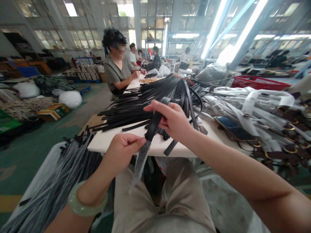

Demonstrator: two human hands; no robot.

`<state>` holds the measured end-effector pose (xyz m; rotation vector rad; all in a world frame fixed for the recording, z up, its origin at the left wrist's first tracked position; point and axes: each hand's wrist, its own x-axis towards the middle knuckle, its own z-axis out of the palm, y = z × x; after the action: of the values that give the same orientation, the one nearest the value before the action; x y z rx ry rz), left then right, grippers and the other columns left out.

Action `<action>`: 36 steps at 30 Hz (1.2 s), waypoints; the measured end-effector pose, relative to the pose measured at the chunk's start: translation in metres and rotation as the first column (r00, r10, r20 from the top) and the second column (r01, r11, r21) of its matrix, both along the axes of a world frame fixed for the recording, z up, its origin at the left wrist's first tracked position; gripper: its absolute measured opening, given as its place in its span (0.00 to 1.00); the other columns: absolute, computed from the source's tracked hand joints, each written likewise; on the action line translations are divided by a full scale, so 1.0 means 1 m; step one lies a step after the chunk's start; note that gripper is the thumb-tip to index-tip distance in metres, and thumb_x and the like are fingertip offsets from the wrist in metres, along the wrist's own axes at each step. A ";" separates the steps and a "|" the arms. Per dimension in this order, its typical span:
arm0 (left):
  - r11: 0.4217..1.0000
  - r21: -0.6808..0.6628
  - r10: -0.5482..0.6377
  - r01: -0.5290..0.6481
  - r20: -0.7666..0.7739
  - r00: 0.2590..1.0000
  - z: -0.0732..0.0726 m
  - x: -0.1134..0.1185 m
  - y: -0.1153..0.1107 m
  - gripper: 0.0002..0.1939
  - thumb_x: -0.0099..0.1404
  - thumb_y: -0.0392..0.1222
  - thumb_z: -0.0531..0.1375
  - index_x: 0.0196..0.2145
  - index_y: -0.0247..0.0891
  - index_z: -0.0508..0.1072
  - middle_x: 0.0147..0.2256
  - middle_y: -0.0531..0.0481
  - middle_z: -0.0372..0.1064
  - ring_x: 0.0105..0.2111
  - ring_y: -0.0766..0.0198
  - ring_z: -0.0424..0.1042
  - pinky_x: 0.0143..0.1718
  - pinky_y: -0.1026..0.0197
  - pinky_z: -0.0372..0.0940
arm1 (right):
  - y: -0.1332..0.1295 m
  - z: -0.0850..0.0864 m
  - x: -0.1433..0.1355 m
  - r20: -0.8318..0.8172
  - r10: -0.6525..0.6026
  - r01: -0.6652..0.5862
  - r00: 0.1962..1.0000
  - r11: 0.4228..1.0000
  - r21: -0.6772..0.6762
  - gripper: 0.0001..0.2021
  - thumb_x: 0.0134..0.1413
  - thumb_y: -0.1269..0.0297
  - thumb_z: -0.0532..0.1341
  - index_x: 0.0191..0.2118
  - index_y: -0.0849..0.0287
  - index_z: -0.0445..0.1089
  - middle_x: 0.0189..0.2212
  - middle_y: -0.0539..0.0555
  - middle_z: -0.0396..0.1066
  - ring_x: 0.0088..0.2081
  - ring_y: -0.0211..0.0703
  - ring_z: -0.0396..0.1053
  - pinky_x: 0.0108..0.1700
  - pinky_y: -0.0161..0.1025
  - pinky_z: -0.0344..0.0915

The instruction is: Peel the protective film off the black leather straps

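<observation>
A black strap (153, 125) runs at a slant between my two hands, above the front edge of the white table (99, 141). My left hand (123, 149) pinches it low down, where a clear plastic sleeve (142, 158) covers the strap's lower end and hangs over my lap. Higher up, my right hand (173, 119) has its fingers wrapped round the strap. Just behind my hands lies a large pile of black straps (136, 103), spread over the table.
Sleeved straps fill a white tub (52, 158) at the lower left. Plastic-wrapped straps with brass rings (243, 106) cover the right side, near a red basket (262, 83). A person in a grey-green shirt (115, 76) works at the table's far left.
</observation>
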<state>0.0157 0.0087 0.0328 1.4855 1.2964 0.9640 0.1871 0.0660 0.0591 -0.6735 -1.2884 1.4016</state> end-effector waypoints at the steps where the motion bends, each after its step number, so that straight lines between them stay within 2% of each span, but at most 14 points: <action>1: 1.000 0.004 0.010 -0.010 -0.011 1.000 0.003 -0.002 -0.001 0.13 0.58 0.49 0.65 0.30 0.35 0.82 0.29 0.47 0.80 0.32 0.54 0.77 0.36 0.58 0.70 | 0.004 0.006 -0.003 -0.029 -0.046 0.046 0.999 0.999 -0.003 0.16 0.51 0.53 0.66 0.29 0.64 0.75 0.11 0.40 0.48 0.13 0.27 0.42 0.14 0.30 0.37; 4: 0.996 0.062 0.069 -0.069 0.002 0.998 0.012 -0.008 -0.001 0.14 0.58 0.50 0.64 0.30 0.36 0.82 0.31 0.47 0.80 0.33 0.55 0.77 0.37 0.59 0.69 | 0.004 0.008 -0.019 0.016 -0.083 0.082 0.996 0.995 0.065 0.18 0.53 0.51 0.64 0.26 0.63 0.74 0.11 0.41 0.50 0.13 0.27 0.45 0.14 0.31 0.37; 7: 0.985 0.139 0.103 -0.100 -0.017 0.995 0.018 -0.017 -0.003 0.14 0.59 0.49 0.63 0.28 0.36 0.82 0.28 0.48 0.80 0.31 0.56 0.76 0.36 0.60 0.69 | -0.007 -0.004 -0.034 0.132 0.100 -0.112 0.986 0.990 0.081 0.19 0.53 0.49 0.64 0.29 0.64 0.76 0.12 0.42 0.54 0.14 0.28 0.48 0.15 0.31 0.39; 9: 0.987 0.141 0.084 -0.073 -0.073 0.994 0.019 -0.024 -0.006 0.15 0.59 0.51 0.63 0.25 0.37 0.81 0.25 0.49 0.78 0.29 0.55 0.76 0.33 0.60 0.69 | -0.007 -0.009 -0.037 0.082 0.187 -0.187 0.979 0.982 -0.004 0.20 0.51 0.49 0.65 0.33 0.65 0.76 0.12 0.41 0.53 0.14 0.27 0.46 0.16 0.31 0.39; 13: 0.993 0.104 0.073 -0.059 -0.132 0.989 0.016 -0.035 -0.011 0.17 0.60 0.53 0.62 0.24 0.37 0.80 0.22 0.49 0.76 0.28 0.54 0.75 0.30 0.59 0.69 | 0.005 -0.009 -0.039 -0.121 0.022 -0.033 0.992 0.995 -0.090 0.19 0.51 0.48 0.64 0.30 0.64 0.75 0.12 0.39 0.47 0.14 0.27 0.39 0.16 0.32 0.34; 15: 0.990 0.119 0.091 -0.078 -0.113 0.989 0.017 -0.038 -0.011 0.17 0.60 0.53 0.62 0.25 0.37 0.80 0.23 0.49 0.76 0.28 0.54 0.75 0.30 0.60 0.69 | 0.003 -0.014 -0.043 -0.062 0.006 -0.008 0.998 1.000 -0.030 0.19 0.52 0.49 0.64 0.26 0.63 0.72 0.11 0.40 0.48 0.14 0.27 0.40 0.17 0.32 0.34; 17: 0.987 0.136 0.102 -0.088 -0.096 0.990 0.017 -0.041 -0.011 0.17 0.60 0.53 0.62 0.26 0.37 0.81 0.24 0.49 0.77 0.27 0.55 0.74 0.30 0.60 0.69 | -0.005 -0.024 -0.050 0.055 0.103 -0.104 0.993 0.994 0.021 0.21 0.53 0.50 0.64 0.20 0.63 0.68 0.12 0.41 0.50 0.15 0.27 0.44 0.17 0.32 0.37; 19: 0.989 0.125 0.096 -0.084 -0.092 0.991 0.017 -0.044 -0.012 0.17 0.59 0.53 0.62 0.25 0.37 0.81 0.24 0.49 0.77 0.26 0.56 0.74 0.29 0.60 0.69 | -0.010 -0.029 -0.055 0.076 0.226 -0.226 0.971 0.974 -0.006 0.21 0.51 0.51 0.66 0.19 0.62 0.65 0.13 0.42 0.51 0.15 0.27 0.45 0.17 0.31 0.37; 23: 0.996 0.055 0.084 -0.076 -0.155 0.984 0.015 -0.053 -0.018 0.17 0.59 0.52 0.63 0.21 0.38 0.79 0.20 0.49 0.74 0.23 0.56 0.73 0.26 0.60 0.67 | 0.011 -0.013 -0.057 -0.194 0.237 -0.272 0.952 0.946 -0.178 0.15 0.50 0.57 0.67 0.24 0.61 0.66 0.13 0.39 0.49 0.15 0.26 0.39 0.15 0.29 0.34; 26: 0.993 0.044 0.118 -0.111 -0.203 0.972 0.014 -0.062 -0.023 0.17 0.59 0.51 0.63 0.20 0.38 0.79 0.19 0.49 0.74 0.23 0.56 0.73 0.26 0.61 0.67 | 0.033 0.005 -0.064 -0.263 0.297 -0.357 0.918 0.909 -0.218 0.12 0.51 0.61 0.66 0.24 0.61 0.65 0.13 0.38 0.46 0.14 0.26 0.37 0.14 0.27 0.34; 28: 0.989 0.032 0.145 -0.141 -0.177 0.973 0.015 -0.069 -0.025 0.16 0.59 0.51 0.63 0.22 0.37 0.80 0.20 0.49 0.75 0.24 0.56 0.74 0.27 0.61 0.67 | 0.035 0.009 -0.075 -0.237 0.311 -0.348 0.920 0.928 -0.132 0.12 0.48 0.62 0.68 0.25 0.60 0.65 0.13 0.38 0.47 0.14 0.26 0.39 0.14 0.27 0.36; 31: 0.973 0.027 0.233 -0.231 -0.100 0.967 0.018 -0.083 -0.028 0.14 0.58 0.50 0.64 0.26 0.36 0.81 0.25 0.47 0.79 0.26 0.57 0.75 0.28 0.61 0.67 | 0.020 0.005 -0.096 -0.120 0.292 -0.283 0.949 0.955 0.086 0.14 0.47 0.58 0.70 0.26 0.59 0.65 0.14 0.39 0.51 0.14 0.26 0.45 0.14 0.27 0.42; 34: 0.954 0.065 0.295 -0.292 -0.040 0.955 0.020 -0.096 -0.029 0.14 0.57 0.50 0.65 0.29 0.36 0.82 0.27 0.46 0.80 0.28 0.57 0.76 0.32 0.60 0.69 | 0.001 -0.007 -0.117 0.057 0.361 -0.362 0.931 0.889 0.281 0.15 0.52 0.54 0.66 0.27 0.59 0.65 0.18 0.42 0.58 0.17 0.28 0.56 0.18 0.28 0.54; 36: 0.949 0.098 0.304 -0.299 -0.034 0.952 0.020 -0.103 -0.030 0.15 0.58 0.51 0.65 0.30 0.35 0.82 0.26 0.46 0.79 0.28 0.57 0.76 0.33 0.59 0.70 | -0.005 -0.012 -0.126 0.136 0.399 -0.421 0.907 0.849 0.320 0.15 0.57 0.52 0.62 0.28 0.59 0.64 0.20 0.44 0.62 0.19 0.30 0.60 0.21 0.28 0.58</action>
<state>-0.0873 -0.0210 0.0533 1.4108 1.5649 1.2043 0.0607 0.0611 0.0469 -0.2070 -1.7528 1.4434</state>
